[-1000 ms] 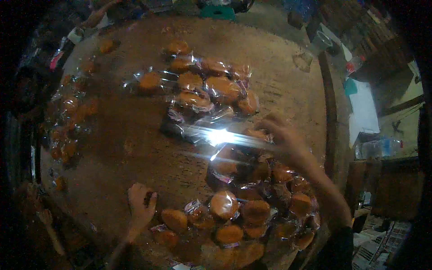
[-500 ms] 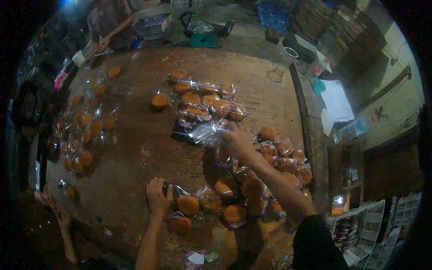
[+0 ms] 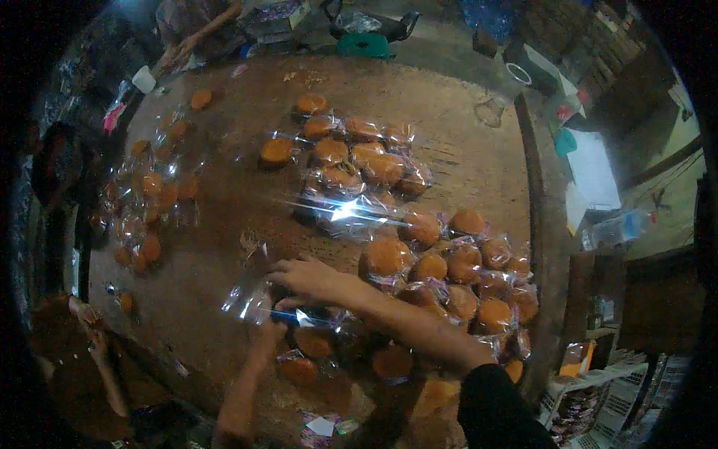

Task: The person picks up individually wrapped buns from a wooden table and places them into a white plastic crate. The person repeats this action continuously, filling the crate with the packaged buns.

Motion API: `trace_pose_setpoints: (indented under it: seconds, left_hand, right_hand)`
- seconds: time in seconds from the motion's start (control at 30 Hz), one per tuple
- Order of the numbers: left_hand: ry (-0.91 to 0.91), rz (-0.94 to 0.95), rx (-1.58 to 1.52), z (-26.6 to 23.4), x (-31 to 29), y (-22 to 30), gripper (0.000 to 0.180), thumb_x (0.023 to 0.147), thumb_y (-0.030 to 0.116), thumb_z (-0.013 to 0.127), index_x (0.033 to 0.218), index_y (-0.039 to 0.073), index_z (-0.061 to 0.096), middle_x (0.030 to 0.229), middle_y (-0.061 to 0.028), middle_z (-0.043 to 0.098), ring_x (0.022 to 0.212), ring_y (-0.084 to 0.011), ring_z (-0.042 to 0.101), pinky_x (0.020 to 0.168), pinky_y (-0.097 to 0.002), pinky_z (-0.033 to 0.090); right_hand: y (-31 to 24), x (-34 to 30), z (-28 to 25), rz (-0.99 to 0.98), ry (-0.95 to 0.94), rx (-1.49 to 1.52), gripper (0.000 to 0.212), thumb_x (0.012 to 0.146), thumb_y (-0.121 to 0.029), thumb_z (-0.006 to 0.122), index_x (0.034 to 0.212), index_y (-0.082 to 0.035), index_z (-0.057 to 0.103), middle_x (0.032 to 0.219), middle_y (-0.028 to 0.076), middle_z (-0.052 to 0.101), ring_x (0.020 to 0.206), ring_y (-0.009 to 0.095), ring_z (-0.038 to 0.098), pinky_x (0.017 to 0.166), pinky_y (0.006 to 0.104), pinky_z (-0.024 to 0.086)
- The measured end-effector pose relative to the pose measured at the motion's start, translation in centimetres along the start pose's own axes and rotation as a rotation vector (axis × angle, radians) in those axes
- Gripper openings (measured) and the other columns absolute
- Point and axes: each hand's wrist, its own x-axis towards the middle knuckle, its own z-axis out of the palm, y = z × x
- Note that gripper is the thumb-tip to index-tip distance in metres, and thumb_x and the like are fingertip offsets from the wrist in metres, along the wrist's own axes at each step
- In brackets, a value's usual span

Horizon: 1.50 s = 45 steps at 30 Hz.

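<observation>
My right hand [image 3: 310, 283] is closed on a clear plastic bag [image 3: 243, 299], which hangs off its fingertips over the wooden table [image 3: 224, 194]. Just below, my left hand [image 3: 263, 340] is close to the bag and beside a wrapped bun [image 3: 313, 343]; its fingers are mostly hidden, so I cannot make out its grip. Another round brown bun [image 3: 299, 370] lies near my left wrist. A shiny pile of clear bags [image 3: 348, 217] lies past my right hand. Many wrapped buns [image 3: 464, 262] are heaped under and beyond my right forearm.
More wrapped buns [image 3: 366, 153] lie beyond the bag pile, and others [image 3: 153, 183] are spread at the left. Another person's hands [image 3: 176, 54] are at the far left edge; a further person's hands [image 3: 91, 322] are at the near left. Papers [image 3: 591, 176] lie at the right.
My right hand has come from the bag pile toward me and left, bringing a clear bag to my left hand. The view has shifted slightly.
</observation>
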Motion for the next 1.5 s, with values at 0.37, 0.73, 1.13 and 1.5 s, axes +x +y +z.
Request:
trace_pose_setpoints:
  seconds: [0.37,0.73,1.13,1.5]
  left_hand:
    - [0.021,-0.002,0.049,-0.9,0.5,1.5,0.025,0.093,0.023,0.072,0.107,0.004,0.066,0.098,-0.0165,0.063,0.095,-0.0388,0.061,0.092,-0.054,0.046]
    - [0.01,-0.036,0.008,-0.3,0.5,0.8,0.03,0.091,0.023,0.073,0.111,0.002,0.066,0.096,-0.0187,0.061,0.094,-0.0401,0.06,0.087,-0.0541,0.046]
    - [0.144,0.101,0.109,2.9,-0.5,-1.9,0.036,0.096,0.026,0.072,0.121,0.001,0.066,0.114,-0.0243,0.068,0.104,-0.0457,0.063,0.095,-0.0586,0.05]
    - [-0.015,-0.009,0.164,0.1,0.0,0.7,0.029,0.104,0.022,0.066,0.124,0.001,0.067,0.118,-0.024,0.068,0.107,-0.0435,0.063,0.095,-0.0545,0.05]
  right_hand:
    - [13.5,-5.7,-18.9,0.591,0.418,-0.363,0.06,0.092,-0.057,0.077,0.136,-0.018,0.068,0.148,0.021,0.054,0.132,0.047,0.056,0.109,0.0609,0.048]
    - [15.1,-20.4,-19.9,0.895,0.511,-0.142,0.067,0.086,-0.035,0.088,0.138,-0.003,0.059,0.124,0.022,0.062,0.112,0.036,0.067,0.096,0.0451,0.057]
    - [11.2,-22.7,-24.3,0.998,-0.167,-0.264,0.047,0.1,-0.037,0.074,0.134,-0.005,0.067,0.114,0.016,0.076,0.1,0.032,0.073,0.088,0.0443,0.057]
    - [24.8,-9.6,-21.8,0.856,0.22,-0.525,0.081,0.088,-0.048,0.084,0.157,-0.029,0.047,0.15,0.023,0.059,0.132,0.044,0.062,0.106,0.0551,0.054]
